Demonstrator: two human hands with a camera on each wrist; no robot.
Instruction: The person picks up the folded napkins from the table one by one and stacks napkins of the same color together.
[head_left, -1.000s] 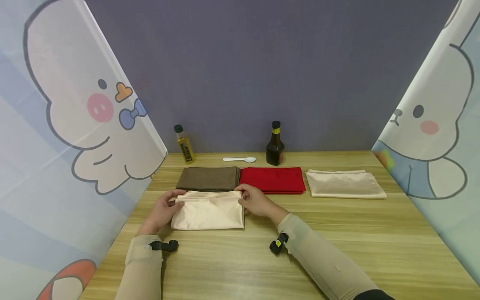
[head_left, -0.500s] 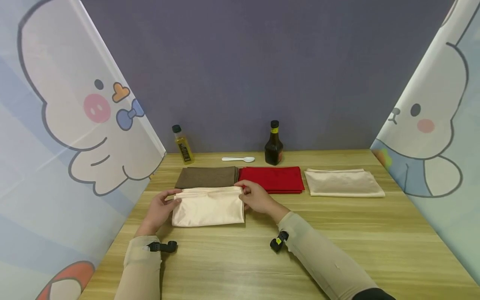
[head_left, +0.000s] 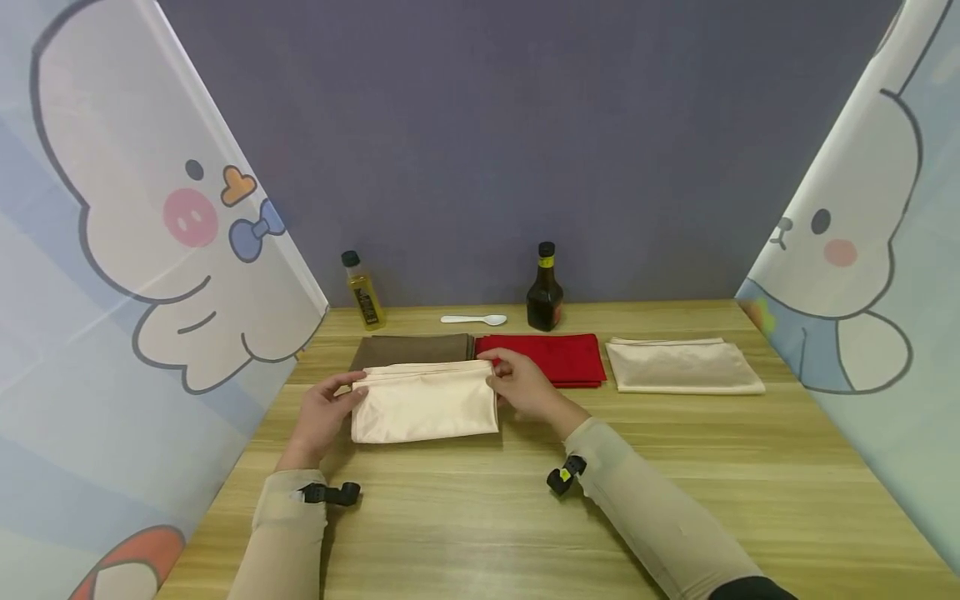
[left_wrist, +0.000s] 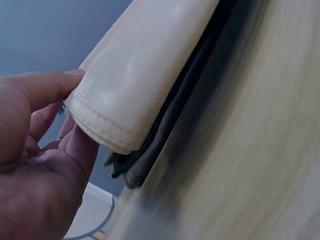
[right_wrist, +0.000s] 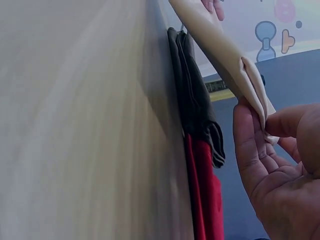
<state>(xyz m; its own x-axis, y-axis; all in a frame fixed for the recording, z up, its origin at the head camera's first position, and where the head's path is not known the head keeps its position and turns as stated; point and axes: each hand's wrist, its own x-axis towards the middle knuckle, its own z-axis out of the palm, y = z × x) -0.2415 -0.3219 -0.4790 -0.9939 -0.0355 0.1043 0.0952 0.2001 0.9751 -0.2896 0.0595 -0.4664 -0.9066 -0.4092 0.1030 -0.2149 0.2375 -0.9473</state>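
A folded cream satin cloth (head_left: 425, 404) hangs between my two hands, raised off the table as the right wrist view shows. At its left end my left hand (head_left: 324, 414) pinches the upper corner between thumb and fingers; the stitched hem (left_wrist: 107, 125) shows close by. My right hand (head_left: 527, 387) pinches the other upper corner, and the fold edges (right_wrist: 252, 82) are visible there. Behind and beneath the held cloth lies a folded grey-brown cloth (head_left: 416, 347), its front part hidden in the head view. Beside that lies a folded red cloth (head_left: 562, 358), partly covered by my right hand.
A second folded cream cloth (head_left: 684, 367) lies at the right. Along the back stand a small oil bottle (head_left: 366, 293) and a dark sauce bottle (head_left: 545, 296), with a white spoon (head_left: 474, 320) between them. Printed panels flank the wooden table (head_left: 600, 500).
Both hands have lifted the cream cloth and carried it away from me and slightly right. It now overlaps more of the grey-brown cloth in the head view.
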